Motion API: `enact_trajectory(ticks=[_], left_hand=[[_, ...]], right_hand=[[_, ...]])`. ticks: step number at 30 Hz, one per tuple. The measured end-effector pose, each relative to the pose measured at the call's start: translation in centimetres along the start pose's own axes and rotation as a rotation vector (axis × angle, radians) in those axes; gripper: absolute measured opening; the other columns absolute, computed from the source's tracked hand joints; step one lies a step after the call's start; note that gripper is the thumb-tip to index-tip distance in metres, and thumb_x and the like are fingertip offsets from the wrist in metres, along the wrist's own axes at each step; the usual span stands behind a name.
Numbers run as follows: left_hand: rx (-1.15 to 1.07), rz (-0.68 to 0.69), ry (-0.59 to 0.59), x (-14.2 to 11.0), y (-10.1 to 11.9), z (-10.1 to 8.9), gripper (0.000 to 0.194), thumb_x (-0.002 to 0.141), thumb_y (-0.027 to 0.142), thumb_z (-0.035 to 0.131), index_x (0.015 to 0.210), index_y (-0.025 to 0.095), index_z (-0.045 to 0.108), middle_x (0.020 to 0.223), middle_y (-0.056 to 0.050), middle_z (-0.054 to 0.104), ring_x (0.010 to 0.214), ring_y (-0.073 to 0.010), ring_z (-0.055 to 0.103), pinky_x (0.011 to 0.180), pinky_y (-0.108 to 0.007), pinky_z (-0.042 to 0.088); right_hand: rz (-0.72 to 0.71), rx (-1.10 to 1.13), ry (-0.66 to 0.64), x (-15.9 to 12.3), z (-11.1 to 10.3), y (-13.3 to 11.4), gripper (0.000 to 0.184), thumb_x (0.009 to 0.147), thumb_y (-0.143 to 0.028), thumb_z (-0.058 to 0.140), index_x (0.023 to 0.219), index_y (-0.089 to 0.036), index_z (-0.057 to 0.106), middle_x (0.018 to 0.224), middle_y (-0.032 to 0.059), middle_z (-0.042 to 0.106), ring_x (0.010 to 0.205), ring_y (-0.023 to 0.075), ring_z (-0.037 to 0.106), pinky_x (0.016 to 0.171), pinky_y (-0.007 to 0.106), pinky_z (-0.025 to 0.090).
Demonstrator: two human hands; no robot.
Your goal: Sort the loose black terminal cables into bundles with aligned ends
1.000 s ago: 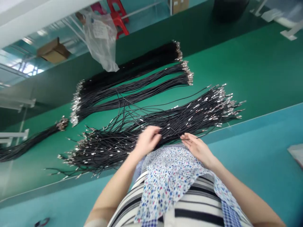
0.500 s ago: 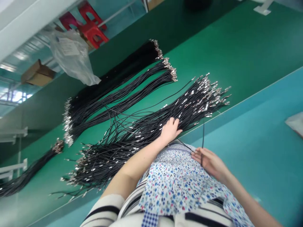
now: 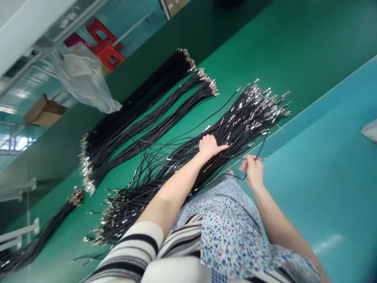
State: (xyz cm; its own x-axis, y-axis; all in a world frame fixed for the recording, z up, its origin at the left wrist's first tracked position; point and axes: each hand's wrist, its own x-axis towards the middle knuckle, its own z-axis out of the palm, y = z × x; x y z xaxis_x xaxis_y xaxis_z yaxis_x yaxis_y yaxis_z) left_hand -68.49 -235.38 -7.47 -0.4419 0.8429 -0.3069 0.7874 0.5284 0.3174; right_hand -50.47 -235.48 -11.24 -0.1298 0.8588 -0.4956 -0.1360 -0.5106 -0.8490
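A broad pile of thin black cables with silvery metal ends lies along the near edge of the green table. My left hand is on top of it, its fingers curled down around some cables and its thumb stretched to the right. The fingertips are hidden. Just off the table edge, my right hand is closed in a pinch on a black cable. Part of that cable rises toward the pile's right end, and another stretch loops below the hand toward my apron.
Neater cable bundles lie behind the pile, and another bundle is at the left. A clear plastic bag sits at the far side. Beyond are red stools and a cardboard box. Blue floor shows at the right.
My right hand has moved up toward the table edge and its fingers have closed more tightly on the cable. The left hand has shifted slightly up on the pile. The view has tilted.
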Motion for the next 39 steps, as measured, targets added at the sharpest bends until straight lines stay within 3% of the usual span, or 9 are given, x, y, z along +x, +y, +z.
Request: enact_trajectory(ticks=[5,9,13,16,20,25,31,36,39], left_hand=[[0.019,0.056,-0.198,0.2,0.1,0.8,0.107,0.038,0.077,0.06,0.116,0.007,0.041,0.12,-0.025,0.042,0.114,-0.0397,0.038,0.091,-0.043,0.033],[0.195,0.154,-0.11,-2.6,1.6,2.3,0.125,0.032,0.073,0.066,0.131,0.01,0.024,0.125,-0.02,0.037,0.112,-0.035,0.038,0.092,-0.043,0.033],[0.258,0.095,0.046,-3.8,2.2,3.5,0.112,0.047,0.064,0.067,0.133,0.009,0.02,0.123,-0.02,0.038,0.108,-0.0318,0.04,0.089,-0.042,0.036],[0.202,0.054,0.046,-2.8,1.8,3.3,0.092,0.055,0.05,0.068,0.128,0.011,0.028,0.116,-0.016,0.043,0.104,-0.0284,0.043,0.085,-0.039,0.04],[0.151,-0.041,-0.043,-1.3,1.9,2.6,0.08,0.05,0.041,0.072,0.116,0.011,0.038,0.112,-0.014,0.045,0.103,-0.0269,0.044,0.084,-0.036,0.041],[0.199,-0.053,-0.069,-1.0,3.7,2.9,0.1,0.038,0.054,0.076,0.117,0.004,0.038,0.11,-0.019,0.045,0.102,-0.0293,0.043,0.086,-0.038,0.039],[0.255,-0.116,0.05,-1.6,4.7,3.2,0.08,0.051,0.045,0.075,0.112,0.006,0.041,0.104,-0.015,0.047,0.095,-0.024,0.044,0.078,-0.033,0.039],[0.128,-0.131,0.08,-0.9,3.6,2.8,0.049,0.067,0.03,0.061,0.108,0.006,0.045,0.102,-0.014,0.049,0.095,-0.0233,0.046,0.076,-0.033,0.041],[0.05,-0.129,0.074,-0.8,3.2,0.7,0.045,0.066,0.026,0.059,0.106,0.008,0.047,0.101,-0.012,0.051,0.093,-0.0237,0.048,0.074,-0.035,0.042]], right_hand=[[0.135,-0.063,0.133,3.4,1.5,-1.5,0.01,0.076,-0.024,0.053,0.07,-0.017,0.048,0.057,-0.0036,0.056,0.045,0.0074,0.054,0.044,0.018,0.045],[0.171,0.188,0.187,5.0,4.1,-3.7,0.01,0.078,-0.017,0.045,0.068,-0.017,0.045,0.052,-0.0074,0.047,0.039,0.0041,0.045,0.041,0.015,0.04],[0.201,0.303,0.16,6.8,8.8,-6.2,0.018,0.078,-0.013,0.039,0.062,-0.018,0.036,0.045,-0.0093,0.035,0.036,0.0035,0.039,0.044,0.015,0.042],[0.169,0.343,0.076,7.0,10.5,-7.2,0.014,0.073,-0.01,0.048,0.063,-0.017,0.04,0.051,-0.0077,0.043,0.044,0.0034,0.047,0.048,0.013,0.043],[0.036,0.126,-0.045,6.0,5.8,-6.9,0.014,0.065,-0.009,0.06,0.075,-0.016,0.052,0.06,-0.0054,0.055,0.055,0.0054,0.055,0.051,0.014,0.045],[0.4,-0.164,-0.14,5.0,-0.3,-4.5,0.013,0.063,-0.01,0.059,0.074,-0.013,0.054,0.063,0.0048,0.063,0.059,0.0147,0.063,0.058,0.025,0.052],[0.244,-0.244,-0.231,4.6,2.5,-3.9,0.021,0.057,-0.018,0.065,0.068,-0.018,0.047,0.053,-0.0018,0.059,0.053,0.0143,0.062,0.053,0.023,0.053],[0.141,-0.517,-0.576,6.2,4.1,-6.7,0.029,0.054,-0.03,0.071,0.075,-0.019,0.053,0.064,0.0028,0.064,0.064,0.0206,0.065,0.072,0.037,0.055],[0.128,-0.656,-0.754,8.2,3.0,-7.8,0.028,0.062,-0.04,0.068,0.082,-0.024,0.058,0.079,0.0078,0.066,0.073,0.0259,0.065,0.083,0.047,0.05]])
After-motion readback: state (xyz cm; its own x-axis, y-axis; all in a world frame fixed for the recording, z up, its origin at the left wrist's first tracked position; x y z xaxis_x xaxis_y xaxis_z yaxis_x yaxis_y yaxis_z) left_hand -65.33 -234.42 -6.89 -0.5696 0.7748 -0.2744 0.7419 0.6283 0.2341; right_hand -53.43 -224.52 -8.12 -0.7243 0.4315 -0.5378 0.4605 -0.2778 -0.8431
